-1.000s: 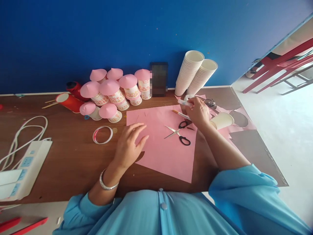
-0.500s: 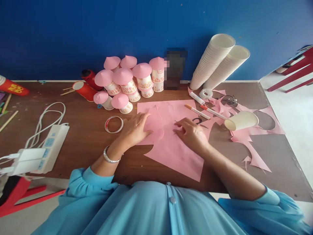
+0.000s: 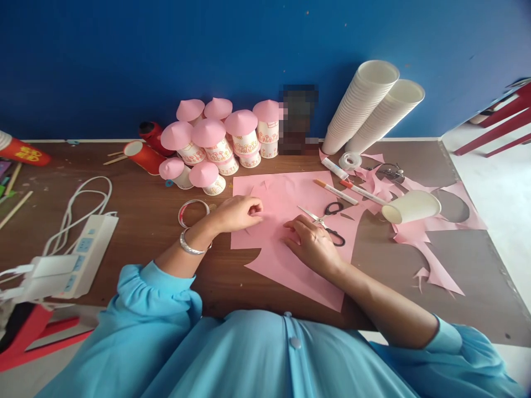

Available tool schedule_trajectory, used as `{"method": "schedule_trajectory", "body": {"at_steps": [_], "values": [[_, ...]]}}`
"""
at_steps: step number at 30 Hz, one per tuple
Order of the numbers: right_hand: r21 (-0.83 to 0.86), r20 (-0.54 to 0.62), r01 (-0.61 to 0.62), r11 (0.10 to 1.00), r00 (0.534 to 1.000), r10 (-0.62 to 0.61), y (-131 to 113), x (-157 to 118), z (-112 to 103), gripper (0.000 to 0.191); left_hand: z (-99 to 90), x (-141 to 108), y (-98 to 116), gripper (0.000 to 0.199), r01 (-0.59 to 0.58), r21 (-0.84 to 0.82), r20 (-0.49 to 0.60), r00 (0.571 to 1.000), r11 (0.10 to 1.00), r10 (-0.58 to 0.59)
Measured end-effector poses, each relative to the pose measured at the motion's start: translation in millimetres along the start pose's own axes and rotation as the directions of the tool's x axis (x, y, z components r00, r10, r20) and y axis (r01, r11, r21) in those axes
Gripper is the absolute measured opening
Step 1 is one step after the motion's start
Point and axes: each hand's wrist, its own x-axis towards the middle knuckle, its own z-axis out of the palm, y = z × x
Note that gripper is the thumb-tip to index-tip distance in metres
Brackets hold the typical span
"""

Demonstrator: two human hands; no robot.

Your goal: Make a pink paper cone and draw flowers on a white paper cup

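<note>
1. A large, irregular sheet of pink paper (image 3: 307, 287) is lying on the brown wooden counter (image 3: 141, 229), directly in front of a person wearing blue sleeves.
2. The person's left hand (image 3: 238, 214), with a silver bracelet (image 3: 188, 249) at its wrist, is reaching over the sheet's left edge, its fingers curling inward.
3. The right hand (image 3: 313, 243) is hovering or resting over the middle of the sheet, palm down, fingers bending toward the left hand; pink lies against pink here, so I cannot tell whether either hand is pinching paper.
4. Black-handled metal scissors (image 3: 319, 221) are lying on the sheet just beyond the right hand, handles spreading apart, a visible blade pointing left.
5. A white, orange-capped marker (image 3: 336, 192) is lying near the sheet's upper right corner.
6. A white ring of tape with a red inside (image 3: 180, 213) is lying just beside the left wrist.
7. White paper cups with pink paper cones on top (image 3: 208, 133) are standing clustered at the back left.
8. Two tall stacks of plain white paper cups (image 3: 360, 102) are leaning at the back right.
</note>
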Motion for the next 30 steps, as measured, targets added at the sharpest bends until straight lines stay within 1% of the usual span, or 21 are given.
{"method": "schedule_trajectory", "body": {"at_steps": [2,3,4,5,7,8,9,10,11,12,13,15,16,21,25,28,30], "values": [[0.180,-0.035,-0.036,0.983,0.998,0.043,-1,2,-3,0.019,-3.8,-5,0,0.021,-0.007,-0.216,-0.037,0.999,0.976,-0.001],[0.300,-0.044,-0.058,0.952,0.996,0.075,-2,4,-6,0.022,-4.8,-9,2,0.025,-0.020,-0.326,-0.079,0.997,0.945,-0.006],[0.430,-0.044,-0.084,0.899,0.993,0.113,-3,6,-8,0.027,-4.9,-12,5,0.027,-0.034,-0.443,-0.121,0.992,0.896,-0.022],[0.558,-0.034,-0.110,0.822,0.987,0.155,-5,8,-10,0.033,-3.9,-16,10,0.026,-0.033,-0.567,-0.151,0.986,0.823,-0.064],[0.778,0.026,-0.158,0.608,0.975,0.220,-7,12,-13,0.044,1.6,-23,23,0.027,-0.043,-0.774,-0.188,0.968,0.632,-0.164],[0.855,0.063,-0.175,0.488,0.969,0.237,-8,14,-14,0.046,5.8,-26,29,0.029,-0.050,-0.830,-0.196,0.959,0.555,-0.206],[0.908,0.094,-0.184,0.375,0.965,0.245,-9,15,-15,0.044,10.3,-27,35,0.029,-0.046,-0.864,-0.187,0.954,0.501,-0.236],[0.942,0.119,-0.188,0.279,0.962,0.248,-10,15,-15,0.040,14.8,-28,41,0.029,-0.037,-0.889,-0.164,0.957,0.457,-0.241],[0.961,0.133,-0.187,0.206,0.959,0.250,-10,15,-15,0.035,18.9,-29,46,0.028,-0.030,-0.912,-0.136,0.963,0.409,-0.233],[0.971,0.136,-0.181,0.158,0.957,0.258,-11,15,-15,0.032,22.3,-28,49,0.028,-0.018,-0.931,-0.105,0.970,0.364,-0.220],[0.976,0.131,-0.171,0.132,0.954,0.270,-11,15,-16,0.030,24.8,-28,51,0.029,-0.007,-0.944,-0.080,0.975,0.330,-0.209],[0.980,0.119,-0.160,0.119,0.949,0.293,-11,14,-17,0.031,27.2,-26,53,0.030,0.004,-0.957,-0.056,0.978,0.292,-0.199],[0.979,0.117,-0.162,0.126,0.945,0.304,-11,14,-18,0.032,27.4,-26,53,0.031,0.004,-0.956,-0.057,0.978,0.292,-0.201],[0.951,0.132,-0.215,0.222,0.932,0.337,-12,15,-22,0.040,26.1,-23,51,0.029,-0.026,-0.931,-0.115,0.968,0.364,-0.225],[0.939,0.097,-0.197,0.283,0.938,0.333,-11,16,-22,0.040,27.4,-23,51,0.029,-0.094,-0.922,-0.186,0.959,0.376,-0.215],[0.925,0.091,-0.206,0.319,0.936,0.340,-11,16,-22,0.043,28.1,-23,51,0.029,-0.124,-0.884,-0.217,0.962,0.450,-0.163],[0.906,0.083,-0.207,0.370,0.943,0.323,-13,15,-24,0.043,27.6,-21,51,0.031,-0.118,-0.852,-0.208,0.970,0.511,-0.122]]}}
